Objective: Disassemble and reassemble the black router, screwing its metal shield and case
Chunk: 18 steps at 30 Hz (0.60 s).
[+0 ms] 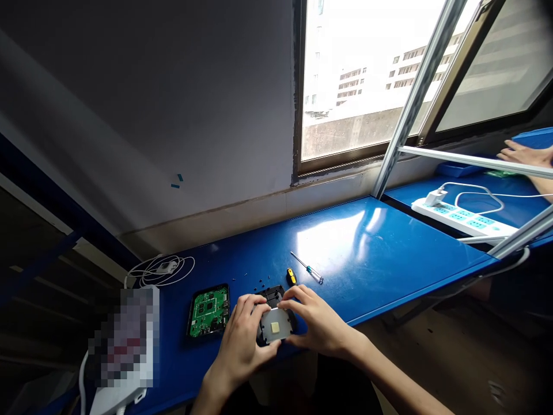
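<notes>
My left hand (242,331) and my right hand (317,318) grip a grey metal plate (283,320) from its two sides, fingers curled around the edges. A small pale yellow square pad (275,327) sits on the plate. Directly under and behind it is a black plastic housing (273,295), partly covered by the plate and my fingers. To the left lies a green circuit board (208,310) in a black case. Just beyond my right fingers are a short yellow-and-black screwdriver (292,277) and a longer screwdriver with a clear handle (314,274). Several tiny dark screws (261,282) are scattered behind the housing.
A coiled white cable (166,268) lies at the table's back left, near a white, partly pixelated device (149,334). Beyond the metal frame (400,132), a white power strip (464,219) rests on another blue table, where another person's hand (525,154) touches a blue tray.
</notes>
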Each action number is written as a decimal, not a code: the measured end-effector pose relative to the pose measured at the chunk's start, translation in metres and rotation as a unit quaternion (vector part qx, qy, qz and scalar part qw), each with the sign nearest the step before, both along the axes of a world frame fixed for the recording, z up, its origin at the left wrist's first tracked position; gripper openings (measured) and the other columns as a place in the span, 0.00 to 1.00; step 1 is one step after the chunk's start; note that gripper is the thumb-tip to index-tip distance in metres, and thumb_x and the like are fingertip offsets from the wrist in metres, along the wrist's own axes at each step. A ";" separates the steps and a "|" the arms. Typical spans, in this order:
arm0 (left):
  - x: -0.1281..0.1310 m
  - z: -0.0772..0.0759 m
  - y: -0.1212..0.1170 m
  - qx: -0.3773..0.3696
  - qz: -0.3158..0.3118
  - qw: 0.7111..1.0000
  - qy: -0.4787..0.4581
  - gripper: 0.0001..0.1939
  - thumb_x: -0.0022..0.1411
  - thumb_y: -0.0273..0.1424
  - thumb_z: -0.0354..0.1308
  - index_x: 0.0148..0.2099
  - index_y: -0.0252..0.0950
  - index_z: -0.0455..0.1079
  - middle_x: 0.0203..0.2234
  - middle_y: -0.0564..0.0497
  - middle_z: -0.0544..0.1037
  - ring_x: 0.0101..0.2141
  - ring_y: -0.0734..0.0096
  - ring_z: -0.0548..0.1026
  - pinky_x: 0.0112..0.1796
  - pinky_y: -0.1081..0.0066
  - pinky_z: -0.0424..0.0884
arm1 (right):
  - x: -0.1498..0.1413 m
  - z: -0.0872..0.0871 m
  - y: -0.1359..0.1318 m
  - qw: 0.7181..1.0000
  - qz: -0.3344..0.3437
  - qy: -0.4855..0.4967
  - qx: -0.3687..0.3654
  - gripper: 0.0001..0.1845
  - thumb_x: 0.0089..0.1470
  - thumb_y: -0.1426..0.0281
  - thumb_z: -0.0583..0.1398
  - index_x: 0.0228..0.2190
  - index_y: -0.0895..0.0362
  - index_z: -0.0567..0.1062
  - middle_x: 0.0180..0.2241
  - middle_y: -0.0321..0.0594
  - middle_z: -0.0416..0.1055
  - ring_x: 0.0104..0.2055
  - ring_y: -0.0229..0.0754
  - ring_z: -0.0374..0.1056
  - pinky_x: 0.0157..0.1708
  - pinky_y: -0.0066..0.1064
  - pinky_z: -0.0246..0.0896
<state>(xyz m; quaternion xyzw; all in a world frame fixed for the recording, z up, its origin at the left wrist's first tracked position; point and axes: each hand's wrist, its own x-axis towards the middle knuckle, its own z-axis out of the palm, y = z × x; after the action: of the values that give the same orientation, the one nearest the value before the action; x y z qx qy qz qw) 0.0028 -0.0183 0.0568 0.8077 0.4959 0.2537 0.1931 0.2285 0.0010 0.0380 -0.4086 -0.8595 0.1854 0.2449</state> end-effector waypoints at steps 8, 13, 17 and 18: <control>-0.004 -0.026 0.028 0.009 0.051 0.999 0.011 0.18 0.54 0.31 0.67 0.48 0.40 0.74 0.52 0.45 0.72 0.55 0.48 0.67 0.55 0.46 0.70 | 0.027 -0.009 0.014 0.993 -0.091 0.046 0.057 0.30 0.51 0.64 0.71 0.55 0.53 0.71 0.52 0.47 0.70 0.54 0.54 0.67 0.54 0.50 0.68; -0.011 -0.040 0.030 -0.010 0.061 0.998 0.029 0.20 0.56 0.33 0.65 0.53 0.42 0.75 0.55 0.45 0.71 0.58 0.48 0.68 0.55 0.46 0.71 | 0.045 -0.024 0.015 0.983 -0.144 0.084 0.074 0.21 0.59 0.67 0.65 0.53 0.53 0.72 0.49 0.46 0.71 0.53 0.51 0.68 0.52 0.48 0.71; -0.013 -0.041 0.032 -0.029 0.058 0.997 0.040 0.21 0.58 0.35 0.65 0.55 0.42 0.74 0.57 0.45 0.71 0.59 0.48 0.67 0.56 0.45 0.70 | 0.046 -0.036 0.014 0.979 -0.161 0.102 0.072 0.17 0.61 0.69 0.63 0.51 0.53 0.72 0.48 0.46 0.72 0.52 0.51 0.69 0.52 0.48 0.71; -0.013 -0.041 0.032 -0.033 0.057 0.997 0.043 0.21 0.58 0.36 0.65 0.55 0.42 0.73 0.58 0.44 0.71 0.60 0.47 0.67 0.57 0.45 0.70 | 0.045 -0.037 0.013 0.979 -0.161 0.105 0.070 0.16 0.61 0.69 0.62 0.51 0.54 0.73 0.48 0.46 0.72 0.52 0.51 0.69 0.52 0.48 0.71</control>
<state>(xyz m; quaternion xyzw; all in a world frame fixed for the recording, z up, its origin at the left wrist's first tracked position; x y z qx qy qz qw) -0.0098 0.0133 0.0158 0.7812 0.5575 0.2129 0.1835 0.2740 0.0142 0.0008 -0.5017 -0.7630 0.1249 0.3881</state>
